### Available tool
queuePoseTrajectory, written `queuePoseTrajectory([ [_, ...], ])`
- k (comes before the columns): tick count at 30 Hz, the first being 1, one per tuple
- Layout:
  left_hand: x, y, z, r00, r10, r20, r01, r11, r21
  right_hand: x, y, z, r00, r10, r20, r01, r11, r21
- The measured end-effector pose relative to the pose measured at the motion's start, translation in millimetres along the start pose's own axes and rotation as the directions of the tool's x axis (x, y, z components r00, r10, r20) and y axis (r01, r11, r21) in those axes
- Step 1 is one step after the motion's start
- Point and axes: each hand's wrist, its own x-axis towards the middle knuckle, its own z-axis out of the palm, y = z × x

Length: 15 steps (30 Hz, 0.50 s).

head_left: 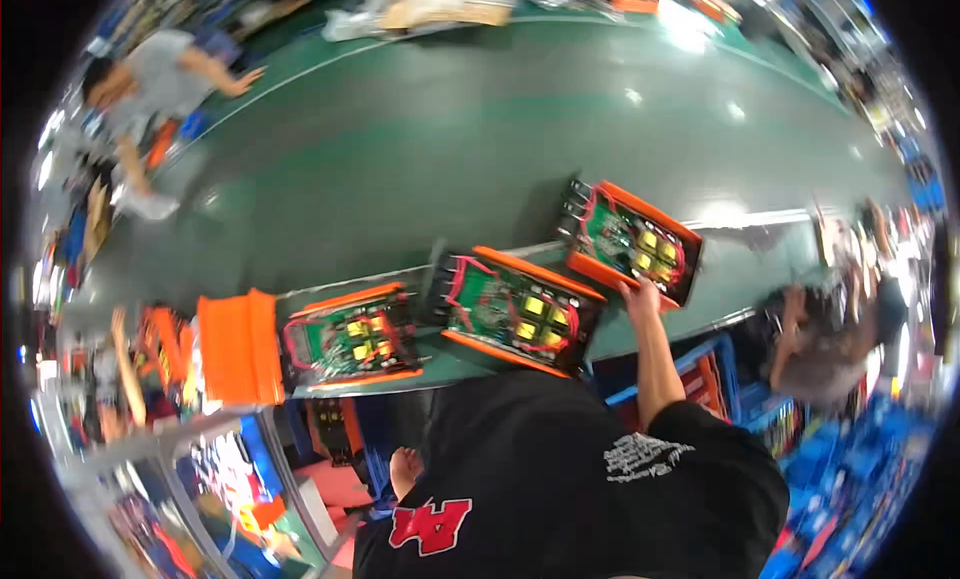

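Orange-sided rightmost unit (627, 241) was pinched at its near wall by my right fingers (640, 286), best placed clear of the yellow coils (648, 241); my left fingers (404, 463) I couldn't judge.

Clock from view centre. Right hand (643, 297) at 3 gripped the near orange wall of the right open-top power-electronics unit (618, 234), which sat angled on the green work surface (450, 129). Middle unit (492, 307) sat near centre, left unit (335, 341) at 8; yellow-wrapped components in all three. Ribbed orange panels (238, 349) stood just beyond the left unit, 8–9. Left hand (404, 469) hung low at 7, grasp unclear. Grey-shirted co-worker (165, 79) at 10.
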Motion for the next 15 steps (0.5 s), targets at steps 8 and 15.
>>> queuePoseTrajectory([
  [8, 10, 23, 20, 0.979, 0.195, 0.067, -0.194, 0.981, -0.011, -45, -15, -29, 0.820, 0.560, -0.116, -0.226, 0.504, 0.834],
  [15, 23, 23, 29, 0.983, 0.184, 0.018, -0.185, 0.970, 0.158, -76, 6, -42, 0.761, 0.628, -0.162, -0.210, 0.475, 0.855],
])
